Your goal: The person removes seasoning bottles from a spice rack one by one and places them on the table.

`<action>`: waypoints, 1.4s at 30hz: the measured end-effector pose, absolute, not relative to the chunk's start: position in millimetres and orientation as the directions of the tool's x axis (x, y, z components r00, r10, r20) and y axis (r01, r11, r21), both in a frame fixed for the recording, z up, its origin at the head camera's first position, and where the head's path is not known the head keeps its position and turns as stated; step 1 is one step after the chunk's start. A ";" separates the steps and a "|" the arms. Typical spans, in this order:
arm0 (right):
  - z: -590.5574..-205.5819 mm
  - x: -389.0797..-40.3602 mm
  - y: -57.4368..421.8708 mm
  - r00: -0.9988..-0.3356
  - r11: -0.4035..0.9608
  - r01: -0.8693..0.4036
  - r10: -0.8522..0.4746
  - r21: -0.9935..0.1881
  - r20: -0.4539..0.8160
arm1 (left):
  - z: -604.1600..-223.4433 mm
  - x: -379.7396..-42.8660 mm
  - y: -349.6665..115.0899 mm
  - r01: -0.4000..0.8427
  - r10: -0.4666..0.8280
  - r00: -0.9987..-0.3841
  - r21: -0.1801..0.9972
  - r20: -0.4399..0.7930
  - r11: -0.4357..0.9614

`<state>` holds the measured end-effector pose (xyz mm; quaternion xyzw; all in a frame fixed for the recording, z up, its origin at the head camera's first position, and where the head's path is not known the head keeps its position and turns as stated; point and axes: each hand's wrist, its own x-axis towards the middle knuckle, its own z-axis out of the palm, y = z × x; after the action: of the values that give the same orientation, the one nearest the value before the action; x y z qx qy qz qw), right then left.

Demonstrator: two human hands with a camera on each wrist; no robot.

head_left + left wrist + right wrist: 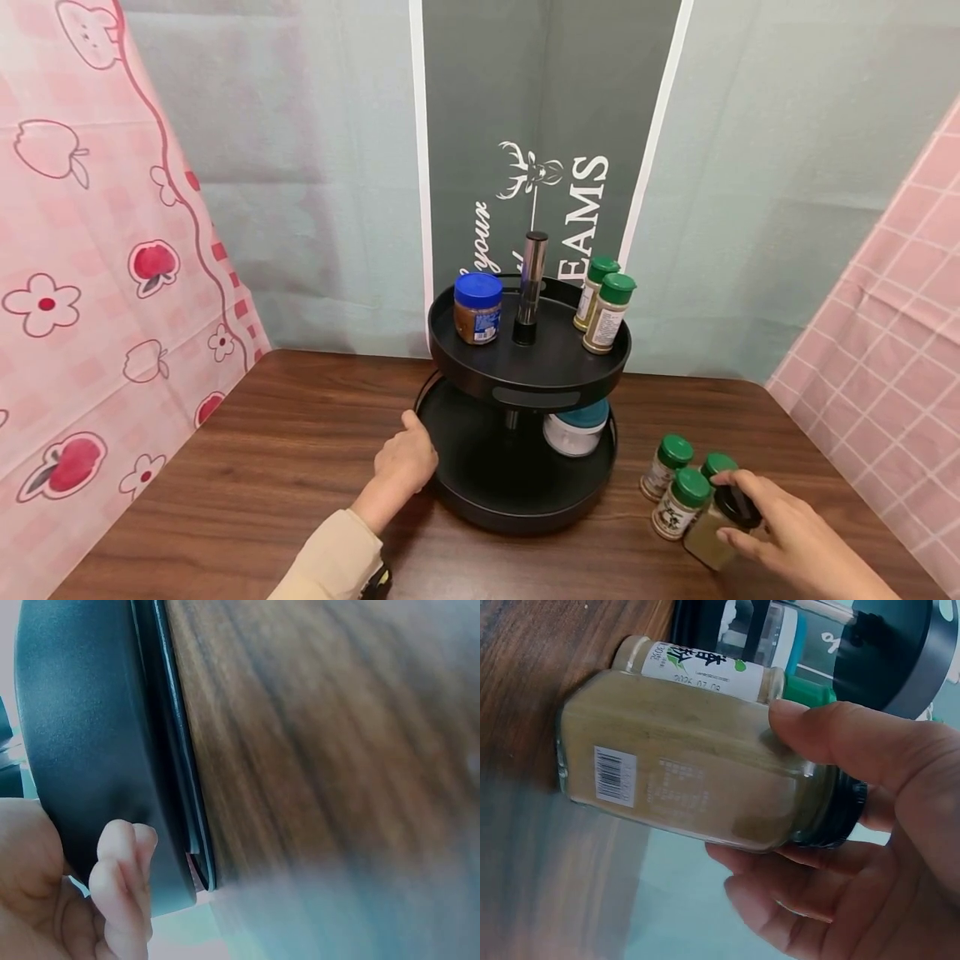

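Note:
A black two-tier turntable rack (517, 521) stands mid-table. At the left rim of its lower tier, my left hand (405, 458) grips the edge, the curled fingers (124, 877) against the outer wall. Off to the right, my right hand (795, 533) holds a glass spice jar (682, 765) by its upper part, thumb on one side and fingers on the other. The jar has a black lid, tan powder inside and a barcode label. Close beside it are several green-capped spice bottles (678, 508), one partly hidden behind the right hand.
The upper tier (551, 367) carries a blue-lidded jar (478, 308) and two green-capped bottles (609, 317) around a metal post (532, 279). On the lower tier sits a white tub (573, 435) with a blue lid. Curtains (285, 183) hang behind the wooden table (300, 450).

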<state>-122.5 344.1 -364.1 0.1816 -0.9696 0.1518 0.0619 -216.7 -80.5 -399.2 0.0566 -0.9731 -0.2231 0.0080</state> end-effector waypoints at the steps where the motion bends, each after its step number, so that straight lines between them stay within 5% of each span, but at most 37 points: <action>1: -363.0 -122.1 344.5 -0.929 0.886 -0.368 -0.338 -0.281 0.151 | -398.6 -216.6 -81.2 -0.096 -0.106 -0.994 0.426 0.001 0.900; 6: -355.5 -120.1 344.8 -0.943 0.898 -0.328 -0.331 -0.293 0.040 | -396.1 -216.1 -87.3 -0.040 -0.064 -0.997 0.382 0.050 0.923; 17: -347.2 -115.1 332.7 -0.973 0.966 -0.228 -0.230 -0.118 0.002 | -393.6 -213.5 -93.9 0.038 -0.014 -0.992 0.404 0.124 0.914; 32: -334.5 -107.4 306.4 -0.891 0.926 -0.373 -0.341 -0.054 0.301 | -382.1 -209.8 -108.4 0.219 0.132 -0.958 0.353 0.254 0.909; 42: -327.4 -116.4 278.9 -0.753 0.831 -0.552 -0.463 -0.067 0.468 | -380.9 -208.3 -104.5 0.414 0.262 -0.865 0.315 0.427 0.854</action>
<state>-116.4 278.9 -327.4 0.2726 -0.9308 0.1007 0.2217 -208.3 -104.5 -380.9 -0.1789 -0.9443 -0.2025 0.1879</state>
